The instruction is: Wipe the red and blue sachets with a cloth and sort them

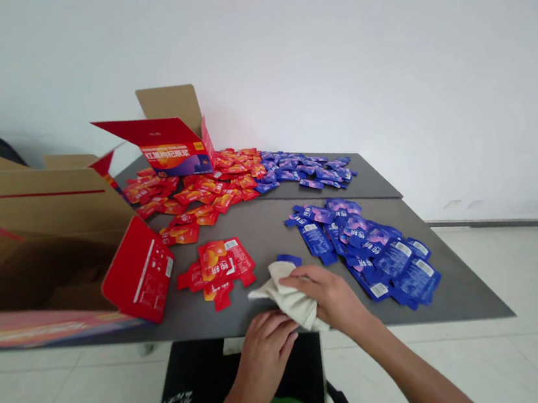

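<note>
My right hand (330,295) is closed on a crumpled white cloth (288,296), thumb and fingers pinching its folds near the table's front edge. Just left of it, my left hand (266,347) has its fingers curled together at that edge, their tips against the lower side of the cloth. Whatever they hold is hidden. A blue packet (290,260) peeks out from behind the cloth, mostly covered. Flat red packets (218,266) lie in a small pile to the left. To the right spreads a larger pile of flat blue packets (373,251).
A large open carton (150,268) stands at the left front of the grey table (262,228). Farther back is a smaller open red box (177,150). Filled-looking red sachets (198,187) and blue sachets (304,168) cover the back. A white wall rises behind.
</note>
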